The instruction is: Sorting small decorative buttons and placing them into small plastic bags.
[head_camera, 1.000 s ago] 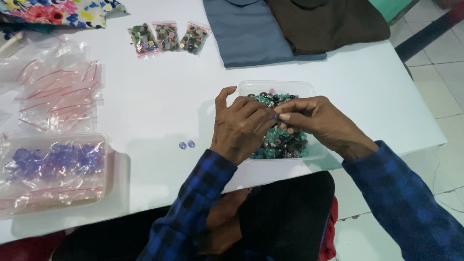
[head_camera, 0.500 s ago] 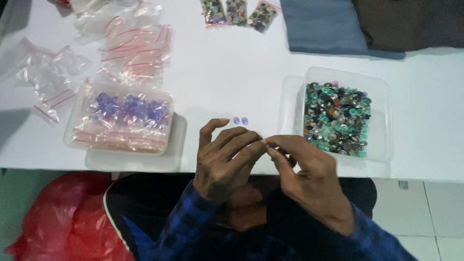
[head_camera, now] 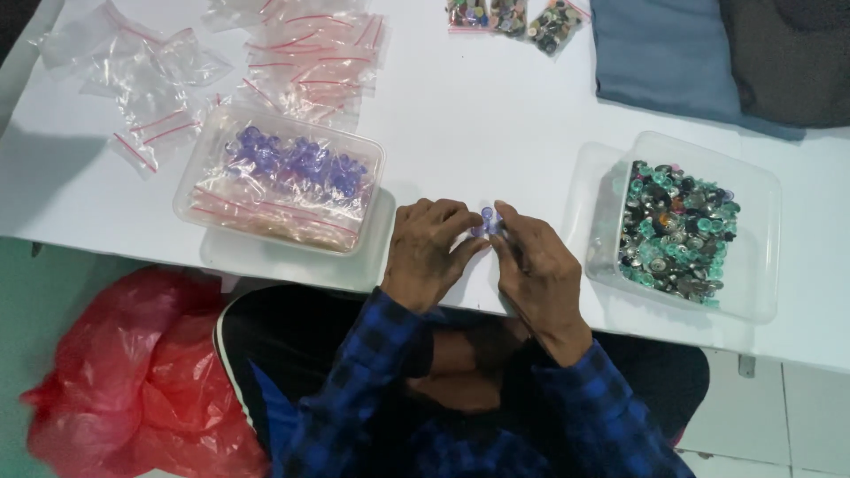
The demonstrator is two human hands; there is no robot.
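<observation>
Both hands rest on the white table (head_camera: pixel 478 115) near its front edge, fingertips meeting over a few small purple buttons (head_camera: pixel 486 220). My left hand (head_camera: pixel 429 252) and my right hand (head_camera: pixel 536 265) pinch at these buttons together; whether either hand lifts one I cannot tell. To the right stands a clear plastic tub (head_camera: pixel 753 292) full of green, black and silver buttons (head_camera: pixel 677 232). To the left sits another clear tub (head_camera: pixel 199 190) holding small bags of purple buttons (head_camera: pixel 297 168).
Several empty zip bags with red seals (head_camera: pixel 212 62) lie at the back left. Three filled bags of mixed buttons (head_camera: pixel 518 16) lie at the back centre. Folded blue cloth (head_camera: pixel 664 57) and dark cloth (head_camera: pixel 788 53) lie at the back right. A red plastic bag (head_camera: pixel 124 372) sits on the floor, left.
My hands left the green-button tub and came down to the purple buttons on the table. The view swung left, bringing the purple tub and the red bag into sight.
</observation>
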